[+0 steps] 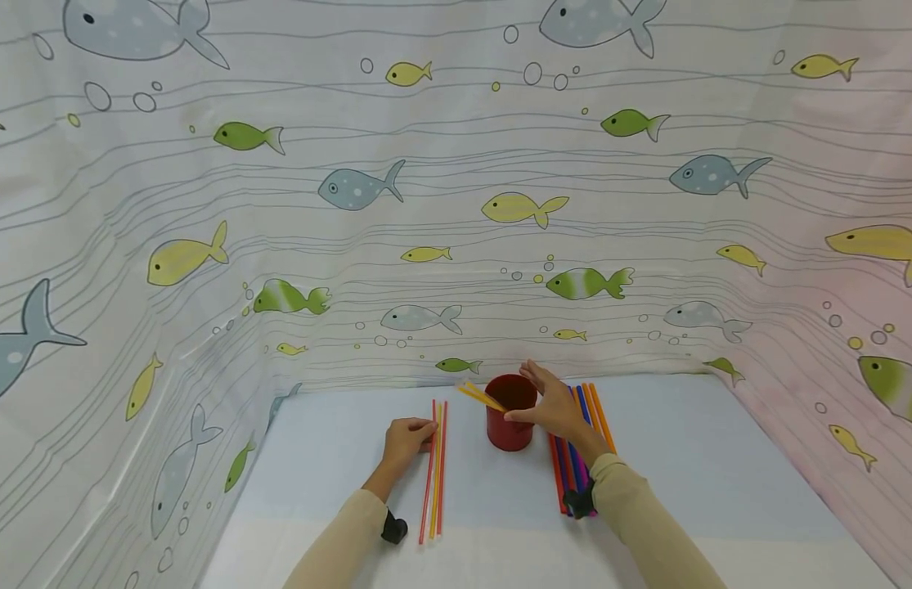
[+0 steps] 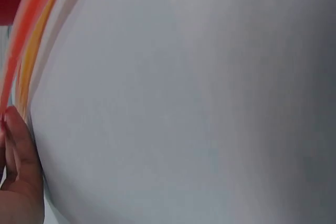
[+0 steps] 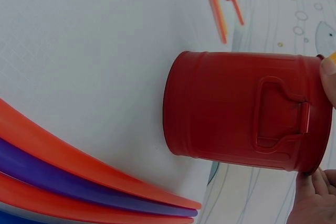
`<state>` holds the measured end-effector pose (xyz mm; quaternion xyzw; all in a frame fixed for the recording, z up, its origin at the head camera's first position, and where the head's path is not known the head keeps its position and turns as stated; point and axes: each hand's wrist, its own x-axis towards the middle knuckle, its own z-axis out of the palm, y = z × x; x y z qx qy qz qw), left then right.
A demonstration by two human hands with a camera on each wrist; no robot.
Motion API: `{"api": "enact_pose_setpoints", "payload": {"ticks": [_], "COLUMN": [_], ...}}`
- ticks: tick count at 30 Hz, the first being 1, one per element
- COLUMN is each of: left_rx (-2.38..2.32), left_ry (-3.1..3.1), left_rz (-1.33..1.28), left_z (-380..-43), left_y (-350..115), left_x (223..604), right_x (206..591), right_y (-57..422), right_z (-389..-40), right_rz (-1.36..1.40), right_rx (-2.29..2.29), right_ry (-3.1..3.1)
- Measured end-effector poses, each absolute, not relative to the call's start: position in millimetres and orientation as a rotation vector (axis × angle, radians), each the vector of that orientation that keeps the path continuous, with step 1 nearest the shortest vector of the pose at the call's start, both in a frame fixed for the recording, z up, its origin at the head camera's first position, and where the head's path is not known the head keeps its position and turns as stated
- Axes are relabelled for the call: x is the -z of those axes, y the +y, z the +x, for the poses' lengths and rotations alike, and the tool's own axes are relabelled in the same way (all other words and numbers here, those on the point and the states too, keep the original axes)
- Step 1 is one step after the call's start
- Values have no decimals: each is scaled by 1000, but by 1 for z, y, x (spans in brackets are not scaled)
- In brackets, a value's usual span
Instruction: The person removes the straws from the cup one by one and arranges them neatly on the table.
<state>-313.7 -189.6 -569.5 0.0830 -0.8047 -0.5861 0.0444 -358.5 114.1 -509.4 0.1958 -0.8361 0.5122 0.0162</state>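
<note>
My left hand (image 1: pixel 407 442) pinches a red straw (image 1: pixel 429 491) near its upper part; its fingertips also show in the left wrist view. Close beside that straw lie a yellow straw (image 1: pixel 436 483) and another red straw (image 1: pixel 442 474). Yellow-orange straws (image 1: pixel 479 395) lean out over the left rim of a red metal bucket (image 1: pixel 509 438), which stands upright. My right hand (image 1: pixel 554 406) spans the bucket's mouth and holds its rim, thumb on the near side by the straws and fingers on the far right side. A folded handle (image 3: pixel 281 114) shows on the bucket's side.
Thicker red, purple, blue and orange sticks (image 1: pixel 603 417) lie in a row under and beside my right forearm. The white table (image 1: pixel 323 458) is bounded by a fish-patterned curtain (image 1: pixel 441 286) at the back and both sides.
</note>
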Motion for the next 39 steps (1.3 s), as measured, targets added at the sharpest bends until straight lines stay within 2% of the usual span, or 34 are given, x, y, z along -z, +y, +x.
{"api": "enact_pose_setpoints", "payload": {"ticks": [6, 15, 34, 39], "left_rx": [1640, 1631, 1566, 1542], "left_ry": [-2529, -2524, -2515, -2420], "left_rz": [233, 147, 179, 114], "left_z": [-314, -316, -317, -318], "left_y": [-194, -197, -187, -183], "left_x": [572, 575, 573, 566], "right_x": [510, 510, 509, 509], "right_y": [114, 114, 114, 115], "right_z": [-358, -357, -355, -354], "right_rz": [614, 606, 580, 591], "right_rx": [-1607, -1624, -1636, -1631], "right_ry": [-2591, -2581, -2589, -2593]}}
